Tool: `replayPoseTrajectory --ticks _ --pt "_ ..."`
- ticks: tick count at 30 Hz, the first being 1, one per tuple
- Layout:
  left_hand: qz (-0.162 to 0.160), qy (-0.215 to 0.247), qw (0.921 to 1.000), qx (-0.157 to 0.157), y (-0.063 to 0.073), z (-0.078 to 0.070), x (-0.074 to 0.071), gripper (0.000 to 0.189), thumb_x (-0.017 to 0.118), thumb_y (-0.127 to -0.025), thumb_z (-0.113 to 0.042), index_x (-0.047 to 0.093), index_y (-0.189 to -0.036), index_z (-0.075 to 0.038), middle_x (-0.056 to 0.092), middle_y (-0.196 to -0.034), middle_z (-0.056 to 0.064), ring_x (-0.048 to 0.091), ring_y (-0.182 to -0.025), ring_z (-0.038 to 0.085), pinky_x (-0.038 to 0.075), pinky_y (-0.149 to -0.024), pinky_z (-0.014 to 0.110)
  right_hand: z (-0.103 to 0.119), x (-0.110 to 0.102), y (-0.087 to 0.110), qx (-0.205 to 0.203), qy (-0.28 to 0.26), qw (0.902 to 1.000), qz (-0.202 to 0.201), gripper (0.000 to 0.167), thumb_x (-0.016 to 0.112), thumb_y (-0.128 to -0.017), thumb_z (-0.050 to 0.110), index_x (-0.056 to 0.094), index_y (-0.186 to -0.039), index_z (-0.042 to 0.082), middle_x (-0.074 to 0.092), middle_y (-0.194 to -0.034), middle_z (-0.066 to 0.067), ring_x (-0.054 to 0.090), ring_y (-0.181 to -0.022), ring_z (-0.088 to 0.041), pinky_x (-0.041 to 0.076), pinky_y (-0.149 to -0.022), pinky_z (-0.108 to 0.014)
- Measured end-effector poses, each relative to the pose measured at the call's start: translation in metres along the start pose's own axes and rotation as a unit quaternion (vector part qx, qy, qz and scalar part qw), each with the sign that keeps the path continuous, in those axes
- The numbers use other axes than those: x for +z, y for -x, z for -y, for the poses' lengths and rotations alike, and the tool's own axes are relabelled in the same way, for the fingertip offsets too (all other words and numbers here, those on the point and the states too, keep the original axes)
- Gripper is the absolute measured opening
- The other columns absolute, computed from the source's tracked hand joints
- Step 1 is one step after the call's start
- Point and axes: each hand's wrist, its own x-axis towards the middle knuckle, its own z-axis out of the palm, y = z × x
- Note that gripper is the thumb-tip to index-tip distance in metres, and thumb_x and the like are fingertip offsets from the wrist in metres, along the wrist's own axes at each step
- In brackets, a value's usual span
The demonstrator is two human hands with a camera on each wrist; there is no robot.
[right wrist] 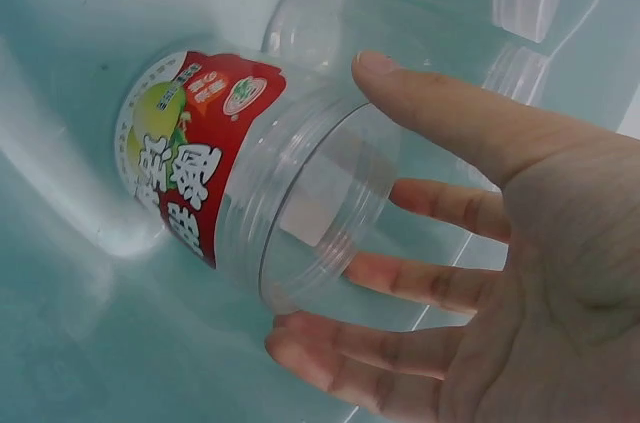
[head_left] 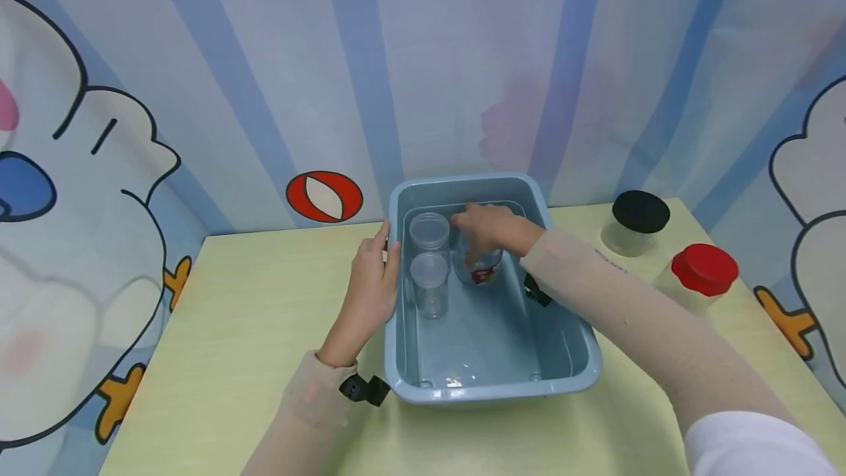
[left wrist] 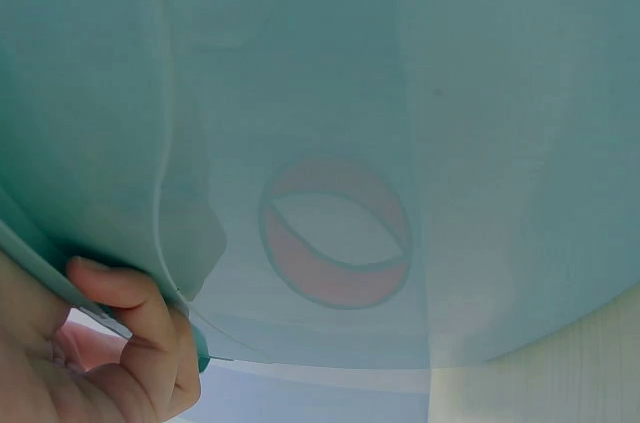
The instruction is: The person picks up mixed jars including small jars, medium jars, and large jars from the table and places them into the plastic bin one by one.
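My left hand [head_left: 370, 278] grips the left rim of a blue plastic tub [head_left: 562, 385]; in the left wrist view, thumb and fingers [left wrist: 115, 288] bend over the edge. Inside the tub, my right hand [head_left: 492, 230] reaches down from the right. In the right wrist view its fingers [right wrist: 420, 283] are spread, loosely bent, around the mouth of a clear lidless jar [right wrist: 190, 153] with a red label. Fingertips lie right at the jar's rim. Beside that jar, two clear jars [head_left: 429, 232] with translucent lids stand in a row along the tub's left wall.
Right of the tub, a clear jar with a black lid [head_left: 640, 213] and another with a red lid [head_left: 704, 270] stand on the pale yellow table [head_left: 264, 329]. A printed curtain [head_left: 436, 57] hangs right behind the table and tub. My right forearm crosses the tub's right rim.
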Motion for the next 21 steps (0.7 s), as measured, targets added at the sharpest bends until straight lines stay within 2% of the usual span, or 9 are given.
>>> replayPoseTrajectory --ticks 6,21 --pt "0.001 -0.002 1.0000 -0.002 0.000 -0.001 0.000 0.052 0.043 -0.107 -0.014 0.029 -0.152 0.009 0.052 -0.108 0.022 0.049 -0.084 0.027 0.051 -0.071 0.039 -0.001 -0.002 0.001 0.000 -0.011 0.9999 0.000 0.080 0.083 -0.082 0.035 0.046 -0.149 0.011 0.045 -0.145 -0.018 0.051 -0.125 -0.036 0.049 -0.092 -0.051" --pt "0.004 0.000 1.0000 0.000 0.000 0.000 0.000 0.052 0.044 -0.107 -0.014 0.029 -0.152 0.009 0.053 -0.109 0.021 0.050 -0.084 0.027 0.051 -0.071 0.040 -0.002 -0.014 0.015 0.009 -0.025 0.9996 0.001 0.073 0.082 -0.083 0.036 0.051 -0.144 0.012 0.048 -0.141 -0.015 0.054 -0.118 -0.034 0.050 -0.088 -0.050"
